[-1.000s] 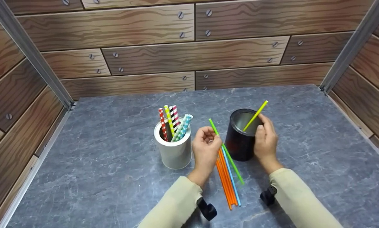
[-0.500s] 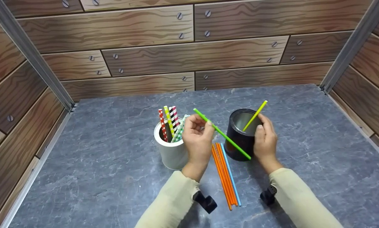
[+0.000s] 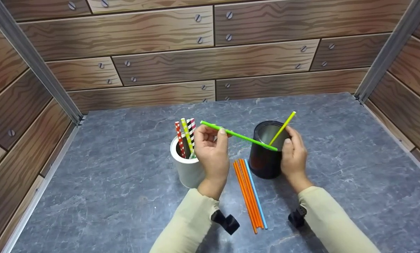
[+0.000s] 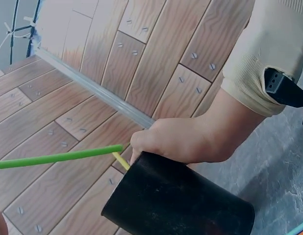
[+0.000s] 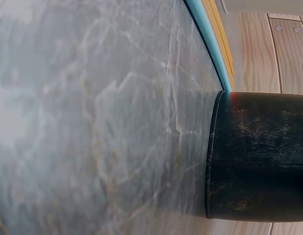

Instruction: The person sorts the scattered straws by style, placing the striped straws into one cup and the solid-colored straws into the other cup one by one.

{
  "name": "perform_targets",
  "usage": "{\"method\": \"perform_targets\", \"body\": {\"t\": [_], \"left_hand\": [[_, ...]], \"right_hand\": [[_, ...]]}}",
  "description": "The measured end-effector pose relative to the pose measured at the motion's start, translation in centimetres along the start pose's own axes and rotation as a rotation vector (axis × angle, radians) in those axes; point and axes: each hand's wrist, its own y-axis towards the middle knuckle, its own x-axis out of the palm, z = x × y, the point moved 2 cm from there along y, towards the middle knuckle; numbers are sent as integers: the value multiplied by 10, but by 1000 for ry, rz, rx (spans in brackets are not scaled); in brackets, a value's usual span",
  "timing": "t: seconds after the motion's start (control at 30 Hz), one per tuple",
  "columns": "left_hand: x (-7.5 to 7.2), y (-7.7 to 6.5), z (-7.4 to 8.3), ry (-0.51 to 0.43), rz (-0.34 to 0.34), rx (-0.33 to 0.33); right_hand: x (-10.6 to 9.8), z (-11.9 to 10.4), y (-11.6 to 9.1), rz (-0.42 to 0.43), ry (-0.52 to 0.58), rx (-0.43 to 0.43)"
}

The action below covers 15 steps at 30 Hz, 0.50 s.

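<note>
A green straw is pinched between the thumb and fingers of my left hand. It slants down to the right, and its lower end overlaps the near rim of the black cup in the head view; the left wrist view shows that end near the cup's mouth. My right hand grips the cup's right side with curled fingers and thumb. One yellow straw leans inside that cup. Several orange straws and a blue straw lie on the table in front of it.
Behind my left hand stands a white cup holding patterned paper straws, among them a red dotted straw and a yellow dotted straw. Wood-patterned walls enclose the grey marbled table.
My left hand has lifted the green straw from beside the orange and blue straws, moving up and left while the straw tilts flatter. My right hand and the black cup have stayed put.
</note>
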Motion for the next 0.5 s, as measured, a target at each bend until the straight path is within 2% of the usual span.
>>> {"method": "perform_targets", "body": {"t": [0.23,0.37,0.5], "left_hand": [[-2,-3,-5,32,-51,54],[-2,-5,-8,44,-71,56],[-1,-8,-12,54,-95,77]], "right_hand": [[-1,0,0,5,-3,-8],[0,-2,0,-1,-11,-10],[0,-15,0,-5,-19,-6]]}}
